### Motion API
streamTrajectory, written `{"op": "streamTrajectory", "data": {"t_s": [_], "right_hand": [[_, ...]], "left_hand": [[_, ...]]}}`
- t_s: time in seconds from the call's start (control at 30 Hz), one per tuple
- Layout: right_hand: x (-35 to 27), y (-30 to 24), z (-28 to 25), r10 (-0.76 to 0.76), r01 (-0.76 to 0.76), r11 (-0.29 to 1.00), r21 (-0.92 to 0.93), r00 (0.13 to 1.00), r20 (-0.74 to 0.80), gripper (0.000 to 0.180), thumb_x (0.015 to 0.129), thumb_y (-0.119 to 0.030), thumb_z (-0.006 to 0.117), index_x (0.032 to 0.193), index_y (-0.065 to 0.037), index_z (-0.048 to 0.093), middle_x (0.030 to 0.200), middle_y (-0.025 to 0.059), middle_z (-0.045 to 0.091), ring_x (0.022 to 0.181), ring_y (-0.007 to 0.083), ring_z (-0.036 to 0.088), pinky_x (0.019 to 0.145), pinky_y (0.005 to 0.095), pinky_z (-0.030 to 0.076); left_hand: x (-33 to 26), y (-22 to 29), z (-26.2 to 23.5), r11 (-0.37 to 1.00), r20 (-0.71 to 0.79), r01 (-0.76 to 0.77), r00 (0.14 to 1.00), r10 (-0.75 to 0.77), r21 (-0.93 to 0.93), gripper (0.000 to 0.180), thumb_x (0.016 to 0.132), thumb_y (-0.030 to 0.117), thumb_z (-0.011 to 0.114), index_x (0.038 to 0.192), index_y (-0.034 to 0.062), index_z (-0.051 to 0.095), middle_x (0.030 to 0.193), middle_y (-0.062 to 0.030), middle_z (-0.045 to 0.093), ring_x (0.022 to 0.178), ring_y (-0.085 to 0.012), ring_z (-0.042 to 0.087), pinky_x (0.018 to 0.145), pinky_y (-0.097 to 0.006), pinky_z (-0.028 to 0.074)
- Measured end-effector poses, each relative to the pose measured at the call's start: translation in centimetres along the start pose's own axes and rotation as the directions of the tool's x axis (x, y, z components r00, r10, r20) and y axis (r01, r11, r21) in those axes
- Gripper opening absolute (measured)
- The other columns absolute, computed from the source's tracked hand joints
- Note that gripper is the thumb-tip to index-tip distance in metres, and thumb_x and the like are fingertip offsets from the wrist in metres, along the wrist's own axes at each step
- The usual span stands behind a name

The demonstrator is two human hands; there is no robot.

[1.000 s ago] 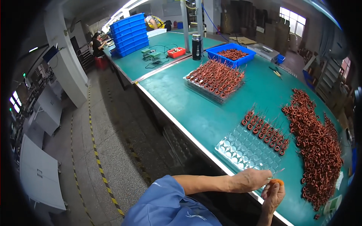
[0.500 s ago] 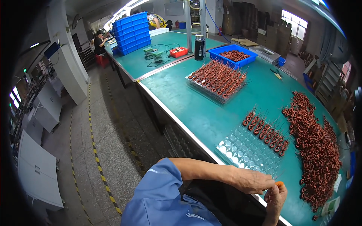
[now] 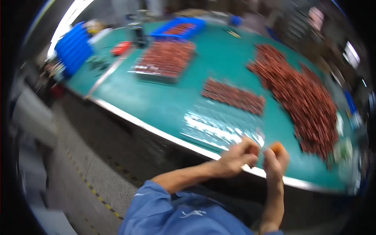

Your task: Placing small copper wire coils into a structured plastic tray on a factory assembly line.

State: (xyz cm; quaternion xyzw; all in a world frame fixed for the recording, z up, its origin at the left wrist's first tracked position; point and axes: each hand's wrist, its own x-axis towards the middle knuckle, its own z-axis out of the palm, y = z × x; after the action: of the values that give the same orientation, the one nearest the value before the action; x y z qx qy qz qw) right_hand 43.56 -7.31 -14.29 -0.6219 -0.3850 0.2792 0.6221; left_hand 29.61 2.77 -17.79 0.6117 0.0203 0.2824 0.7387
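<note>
My left hand [image 3: 234, 158] is closed on a copper-red wire-wound ring coil [image 3: 253, 150], above the table's front edge. Just to its right, my right hand [image 3: 276, 165] is closed, its fingers drawn together. Something orange [image 3: 277, 147] shows at those fingertips; blur hides whether it is a finger cover or a held thing. Beyond both hands lies a clear plastic tray [image 3: 213, 124] with round pockets. Rows of ring coils [image 3: 234, 96] with upright wire ends fill its far part, while its near pockets hold none.
A large heap of loose coils [image 3: 299, 102] spreads over the green table [image 3: 156, 105] at right. Farther left stand filled stacked trays [image 3: 166, 58], a blue bin [image 3: 196, 29] of coils, a dark bottle [image 3: 138, 34], a red box [image 3: 121, 48] and blue crates [image 3: 73, 49].
My view has swung right and blurred. The hands, close together before, are now slightly apart, with the coil showing in my left hand. The tray and heap appear unmoved on the table.
</note>
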Motion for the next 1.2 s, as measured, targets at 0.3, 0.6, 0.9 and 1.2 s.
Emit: {"op": "streamTrajectory", "data": {"t_s": [0.3, 0.6, 0.9, 1.2], "right_hand": [[0.3, 0.6, 0.5, -0.007, -0.082, 0.899, 0.431, 0.979, 0.202, 0.032, 0.085, -0.017, 0.069, 0.106, 0.003, 0.056, 0.079, 0.0088, 0.062, 0.06, 0.0143, 0.059, 0.057, 0.0279, 0.049], [0.6, 2.8, 0.6, -0.027, -0.053, 0.92, 0.387, 0.98, 0.199, 0.026, 0.084, -0.013, 0.069, 0.102, 0.002, 0.057, 0.081, 0.0087, 0.063, 0.066, 0.0151, 0.06, 0.064, 0.0283, 0.05], [0.1, 2.9, 1.7, 0.046, -0.044, 0.995, 0.089, 0.999, -0.02, 0.034, 0.083, -0.007, 0.069, 0.112, 0.002, 0.053, 0.082, 0.0067, 0.065, 0.065, 0.0101, 0.061, 0.059, 0.0219, 0.05], [4.1, 0.8, 4.2, -0.048, 0.076, 0.972, -0.222, 0.99, 0.132, 0.013, 0.083, -0.007, 0.068, 0.091, 0.003, 0.065, 0.073, 0.0073, 0.066, 0.063, 0.0107, 0.063, 0.057, 0.0225, 0.05]], "left_hand": [[-0.3, 0.3, 0.3, 0.964, 0.041, 0.083, 0.996, -0.074, -0.254, 0.044, 0.097, 0.017, 0.046, 0.132, 0.0024, 0.024, 0.096, -0.0134, 0.055, 0.082, -0.021, 0.059, 0.075, -0.033, 0.049], [-1.1, -0.3, 0.9, 0.975, -0.027, 0.163, 0.985, -0.169, -0.153, 0.022, 0.098, 0.015, 0.043, 0.116, 0.0015, 0.041, 0.085, -0.0054, 0.052, 0.069, -0.0105, 0.052, 0.063, -0.025, 0.046], [-1.3, -1.3, -0.8, 0.973, -0.161, 0.215, 0.961, -0.227, -0.084, 0.018, 0.097, 0.012, 0.043, 0.111, -0.0001, 0.041, 0.081, -0.0057, 0.055, 0.068, -0.01, 0.054, 0.061, -0.024, 0.046], [-1.2, -1.0, -3.7, 0.778, -0.247, -0.049, 0.934, 0.258, 0.626, 0.034, 0.089, 0.013, 0.059, 0.116, -0.0022, 0.044, 0.104, -0.0211, 0.056, 0.089, -0.0324, 0.06, 0.073, -0.038, 0.049]]}}
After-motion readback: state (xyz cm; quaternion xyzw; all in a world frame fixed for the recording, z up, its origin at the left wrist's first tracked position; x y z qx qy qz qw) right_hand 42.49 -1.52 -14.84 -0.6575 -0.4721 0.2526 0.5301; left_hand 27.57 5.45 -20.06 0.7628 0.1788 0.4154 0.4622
